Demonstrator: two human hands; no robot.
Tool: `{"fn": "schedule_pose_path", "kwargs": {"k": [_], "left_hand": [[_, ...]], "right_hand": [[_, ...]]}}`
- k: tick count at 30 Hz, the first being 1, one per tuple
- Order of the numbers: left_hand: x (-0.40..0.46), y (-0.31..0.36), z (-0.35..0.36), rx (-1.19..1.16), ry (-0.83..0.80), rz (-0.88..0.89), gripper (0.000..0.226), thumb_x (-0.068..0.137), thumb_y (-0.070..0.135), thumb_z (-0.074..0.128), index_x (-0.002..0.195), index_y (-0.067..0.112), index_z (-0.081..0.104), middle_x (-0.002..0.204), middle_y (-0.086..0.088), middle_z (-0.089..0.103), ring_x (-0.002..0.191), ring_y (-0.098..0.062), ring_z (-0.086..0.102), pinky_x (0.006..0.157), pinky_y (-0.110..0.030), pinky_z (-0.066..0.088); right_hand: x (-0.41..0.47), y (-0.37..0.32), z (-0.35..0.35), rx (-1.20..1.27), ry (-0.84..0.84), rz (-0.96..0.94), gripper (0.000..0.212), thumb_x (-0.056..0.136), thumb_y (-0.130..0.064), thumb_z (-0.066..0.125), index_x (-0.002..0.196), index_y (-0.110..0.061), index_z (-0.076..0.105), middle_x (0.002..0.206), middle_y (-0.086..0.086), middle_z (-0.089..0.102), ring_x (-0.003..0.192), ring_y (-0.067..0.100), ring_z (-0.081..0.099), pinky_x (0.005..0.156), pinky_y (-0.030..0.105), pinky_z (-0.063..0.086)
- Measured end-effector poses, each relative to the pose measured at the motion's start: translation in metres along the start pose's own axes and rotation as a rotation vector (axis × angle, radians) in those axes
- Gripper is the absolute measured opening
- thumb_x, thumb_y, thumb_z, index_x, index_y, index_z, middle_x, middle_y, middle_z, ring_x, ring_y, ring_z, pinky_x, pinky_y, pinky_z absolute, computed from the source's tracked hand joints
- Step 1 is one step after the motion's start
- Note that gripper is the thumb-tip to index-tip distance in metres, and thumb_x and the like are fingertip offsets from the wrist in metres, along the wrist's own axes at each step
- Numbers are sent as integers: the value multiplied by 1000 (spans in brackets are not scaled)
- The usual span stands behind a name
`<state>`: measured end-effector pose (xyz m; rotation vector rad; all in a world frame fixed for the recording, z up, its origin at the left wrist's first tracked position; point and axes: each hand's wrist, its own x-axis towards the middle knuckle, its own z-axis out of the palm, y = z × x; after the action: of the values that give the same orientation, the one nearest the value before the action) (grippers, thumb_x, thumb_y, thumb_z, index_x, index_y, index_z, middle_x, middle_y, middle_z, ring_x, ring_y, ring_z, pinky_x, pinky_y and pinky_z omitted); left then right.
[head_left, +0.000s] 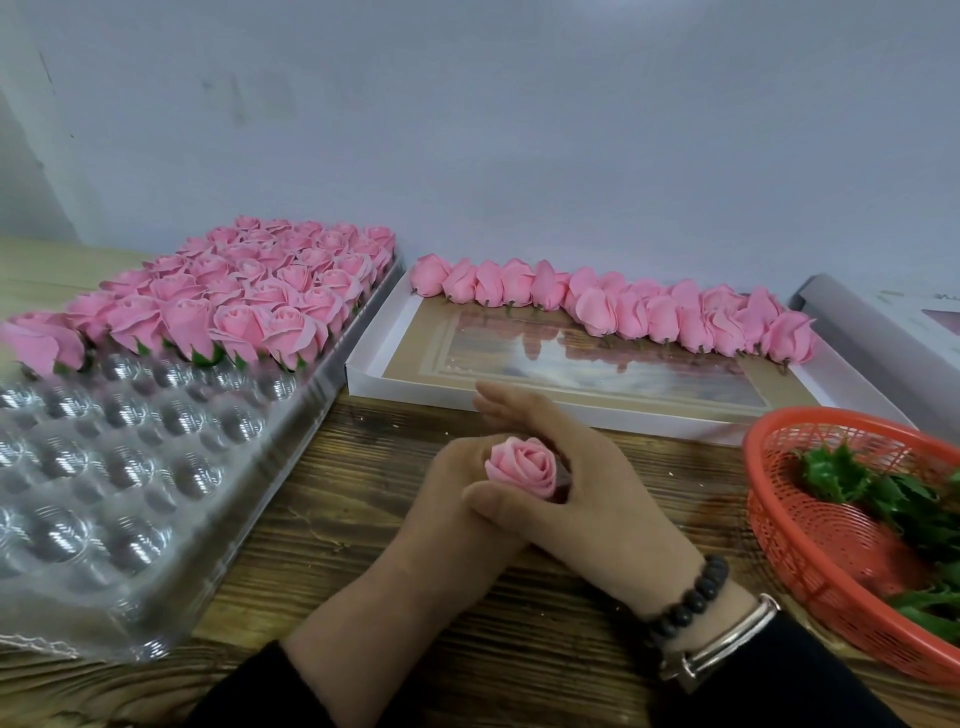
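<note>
Gripping rose head (522, 467) with left hand (452, 499) and right hand (592, 483); holding by base, sparing soft petals from squeezing.

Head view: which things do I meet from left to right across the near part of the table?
Clear plastic tray → left hand → pink rose, held by both hands → right hand → red basket with green leaves.
</note>
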<state>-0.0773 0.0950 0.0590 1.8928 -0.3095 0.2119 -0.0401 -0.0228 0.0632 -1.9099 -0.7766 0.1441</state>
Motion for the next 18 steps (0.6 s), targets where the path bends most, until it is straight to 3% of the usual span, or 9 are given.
{"fn": "schedule_pose_path", "kwargs": {"k": [4, 7, 10, 12, 15, 18], "left_hand": [[2, -4, 0, 34, 121, -18, 16, 82, 10, 63, 77, 25, 63, 75, 5, 68, 73, -3, 65, 65, -15, 51], [3, -4, 5, 192, 197, -43, 29, 86, 9, 60, 68, 31, 56, 65, 13, 60, 68, 10, 60, 55, -6, 45], [2, -6, 11, 204, 199, -8, 27, 89, 12, 56, 67, 28, 58, 68, 5, 65, 69, -1, 63, 60, -15, 51], [1, -5, 13, 129, 205, -16, 24, 89, 9, 56, 70, 23, 61, 69, 3, 66, 69, -4, 64, 60, -16, 50], [2, 2, 16, -25, 137, -65, 27, 90, -4, 50, 77, 18, 61, 65, 9, 67, 69, 2, 64, 60, -9, 47], [3, 7, 16, -42, 88, -117, 35, 90, -6, 48, 80, 28, 52, 62, 21, 62, 67, 21, 55, 58, 1, 40]], "right_hand": [[-1, -1, 8, 63, 99, -18, 69, 59, -62, 67, 123, -39, 52, 119, -26, 57, 106, -17, 50, 82, -1, 38], [-1, -5, 20, 59, 211, -33, 54, 69, -65, 45, 112, -38, 61, 107, -22, 64, 100, -12, 56, 81, 4, 42], [-1, -6, 27, 39, 335, -46, 34, 77, -62, 34, 88, -45, 61, 82, -17, 68, 86, -5, 61, 73, 9, 45], [-2, -5, 29, 12, 369, -58, 32, 80, -60, 33, 85, -45, 61, 77, -20, 66, 82, -5, 61, 70, 9, 44], [-1, -3, 27, -47, 346, -33, 45, 79, -58, 34, 99, -35, 68, 89, -23, 65, 92, -8, 58, 81, 9, 43], [1, -1, 22, -88, 271, -13, 38, 83, -48, 41, 102, -30, 69, 101, -23, 64, 103, -9, 54, 91, 9, 39]]}}
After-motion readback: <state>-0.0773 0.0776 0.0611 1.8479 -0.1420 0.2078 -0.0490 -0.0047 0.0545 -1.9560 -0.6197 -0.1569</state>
